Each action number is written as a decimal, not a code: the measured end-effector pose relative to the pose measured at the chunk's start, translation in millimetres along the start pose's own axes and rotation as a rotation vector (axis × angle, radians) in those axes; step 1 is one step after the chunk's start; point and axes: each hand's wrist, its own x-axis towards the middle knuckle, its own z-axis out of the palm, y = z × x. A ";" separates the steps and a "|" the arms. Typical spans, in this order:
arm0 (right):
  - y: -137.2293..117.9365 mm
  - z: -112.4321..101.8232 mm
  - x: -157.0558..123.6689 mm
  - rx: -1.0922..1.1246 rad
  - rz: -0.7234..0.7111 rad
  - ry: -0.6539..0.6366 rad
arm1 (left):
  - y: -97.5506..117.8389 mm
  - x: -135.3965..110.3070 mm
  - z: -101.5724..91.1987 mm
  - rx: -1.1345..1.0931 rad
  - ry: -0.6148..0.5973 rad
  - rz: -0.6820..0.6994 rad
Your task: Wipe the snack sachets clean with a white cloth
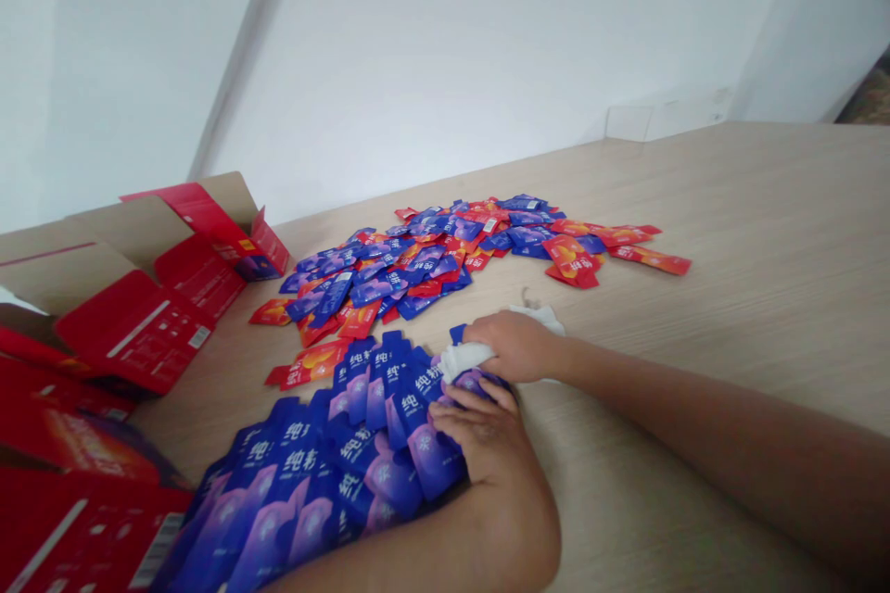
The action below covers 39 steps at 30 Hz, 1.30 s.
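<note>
Blue sachets (298,473) overlap at near left; the left hand (487,435) rests spread fingers on their right end, the right hand (514,345) gripping white cloth (467,359) just beyond.

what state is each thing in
rear red cartons: open, flaps raised
nearest red carton: can't tell if open
red and blue sachets: loosely heaped, mixed
front blue sachets: overlapping in layers
white cloth: bunched
right hand: closed on white cloth
left hand: fingers spread over front blue sachets
</note>
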 end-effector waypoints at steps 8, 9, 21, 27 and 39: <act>1.8 1.2 -0.8 -0.009 -0.006 -0.011 | 0.1 1.0 -0.6 -0.054 0.024 0.001; 2.1 1.5 -0.8 -0.010 -0.004 -0.006 | 0.5 1.6 -0.1 -0.075 0.027 -0.015; 0.5 1.9 -2.7 -0.036 -0.007 0.003 | 2.4 3.9 3.1 -0.013 0.080 -0.059; -0.2 0.7 -2.8 -0.031 -0.003 -0.006 | 5.4 5.0 4.8 -0.048 0.057 -0.062; -1.4 2.1 -1.5 0.048 -0.107 0.013 | 1.2 5.4 1.0 -0.130 0.039 -0.035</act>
